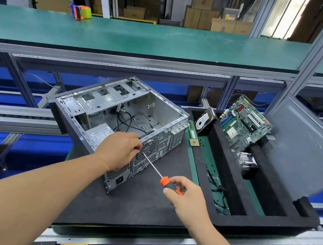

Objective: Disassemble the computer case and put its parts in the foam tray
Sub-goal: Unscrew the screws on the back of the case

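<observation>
Black foam tray (267, 224) at right already holds the motherboard (244, 124), hard drive (205, 120) and heatsink (246, 163). The case (123, 113), centre frame, still has its PSU (101, 133) and cables. Right hand (188, 198) grips the orange screwdriver (164, 180); left hand (121, 149) pinches its shaft at the case's rear.

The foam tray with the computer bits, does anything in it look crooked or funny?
Yes. The motherboard sits tilted, propped up on the foam tray instead of lying flat. The hard drive stands on edge, leaning in its slot. Nothing looks broken or spilled.
</observation>
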